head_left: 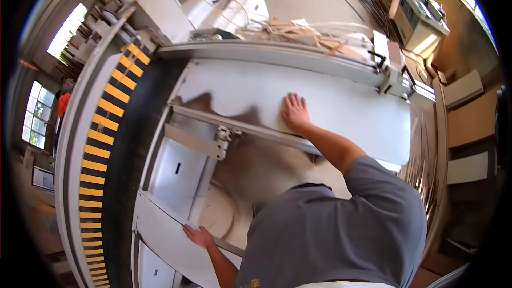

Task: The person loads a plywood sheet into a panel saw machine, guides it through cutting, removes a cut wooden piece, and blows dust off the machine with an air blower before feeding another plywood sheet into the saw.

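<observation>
A large white panel (341, 101) lies flat on the bed of a big saw machine. My right hand (295, 112) rests palm down on the panel near its front edge, fingers spread a little. My left hand (198, 234) lies low in the picture on the edge of a smaller white board (160, 224) that leans at the machine's near side. Neither hand grips anything. A grey metal rail (234, 125) runs across just below the panel. My grey shirt fills the lower right.
A black and yellow striped guard strip (98, 154) curves down the left side. A metal fence (277, 53) with a clamp (392, 77) borders the panel's far edge. Wood offcuts (298, 29) pile behind it. Another machine (418, 16) stands at the upper right. Windows line the left wall.
</observation>
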`<state>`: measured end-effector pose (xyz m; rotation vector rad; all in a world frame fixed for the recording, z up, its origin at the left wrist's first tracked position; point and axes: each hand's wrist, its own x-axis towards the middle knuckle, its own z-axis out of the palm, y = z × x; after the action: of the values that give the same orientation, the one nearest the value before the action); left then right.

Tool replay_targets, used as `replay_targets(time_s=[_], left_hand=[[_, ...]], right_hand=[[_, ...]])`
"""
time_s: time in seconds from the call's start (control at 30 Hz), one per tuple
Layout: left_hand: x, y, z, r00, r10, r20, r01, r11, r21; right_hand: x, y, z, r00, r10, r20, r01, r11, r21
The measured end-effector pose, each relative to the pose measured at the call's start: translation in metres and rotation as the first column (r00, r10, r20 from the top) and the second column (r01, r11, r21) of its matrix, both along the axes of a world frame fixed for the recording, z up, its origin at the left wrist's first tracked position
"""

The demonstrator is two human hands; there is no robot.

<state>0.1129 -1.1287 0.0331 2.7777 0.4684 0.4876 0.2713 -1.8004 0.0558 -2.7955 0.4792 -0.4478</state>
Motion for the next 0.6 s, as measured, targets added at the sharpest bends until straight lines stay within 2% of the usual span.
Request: replay_targets(time_s=[0.13, 0.2, 0.27, 0.33, 0.37, 0.4, 0.43, 0.47, 0.5, 0.57, 0.6], left_hand=[[-0.070, -0.051, 0.004, 0.998, 0.038, 0.047, -0.037, 0.999, -0.007], [-0.104, -0.065, -0.005, 0.995, 0.073, 0.062, -0.072, 0.997, -0.013], [-0.141, -0.082, -0.007, 0.992, 0.105, 0.070, -0.103, 0.994, -0.022], [-0.172, -0.099, -0.006, 0.992, 0.107, 0.073, -0.105, 0.994, -0.029], [-0.181, -0.107, -0.010, 0.985, 0.140, 0.106, -0.136, 0.990, -0.039], [-0.191, -0.112, -0.010, 0.987, 0.104, 0.124, -0.099, 0.994, -0.047], [-0.199, -0.115, -0.010, 0.986, 0.105, 0.133, -0.104, 0.994, -0.013], [-0.203, -0.119, -0.003, 0.984, 0.118, 0.137, -0.117, 0.993, -0.013], [-0.204, -0.128, 0.006, 0.983, 0.121, 0.137, -0.119, 0.993, -0.021], [-0.205, -0.128, 0.006, 0.977, 0.166, 0.132, -0.165, 0.986, -0.016], [-0.203, -0.126, 0.004, 0.975, 0.181, 0.127, -0.181, 0.983, -0.018]], right_hand=[[-0.026, -0.017, 0.005, 0.975, 0.215, 0.059, -0.220, 0.970, 0.102], [-0.025, -0.044, 0.019, 0.946, 0.065, 0.319, -0.126, 0.976, 0.176], [-0.016, -0.102, 0.042, 0.842, -0.105, 0.529, 0.035, 0.989, 0.140], [-0.004, -0.180, 0.069, 0.762, -0.326, 0.559, 0.351, 0.934, 0.067], [0.009, -0.234, 0.068, 0.720, -0.395, 0.571, 0.448, 0.893, 0.054], [0.020, -0.279, 0.071, 0.832, -0.506, 0.226, 0.555, 0.763, -0.332], [0.019, -0.313, 0.068, 0.675, -0.363, 0.643, 0.464, 0.886, 0.013], [0.030, -0.357, 0.059, 0.758, -0.371, 0.536, 0.417, 0.908, 0.039], [0.041, -0.401, 0.038, 0.860, -0.313, 0.403, 0.254, 0.948, 0.193], [0.044, -0.414, 0.063, 0.978, -0.156, 0.136, 0.131, 0.976, 0.175], [0.042, -0.408, 0.081, 0.989, -0.109, 0.103, 0.085, 0.974, 0.212]])
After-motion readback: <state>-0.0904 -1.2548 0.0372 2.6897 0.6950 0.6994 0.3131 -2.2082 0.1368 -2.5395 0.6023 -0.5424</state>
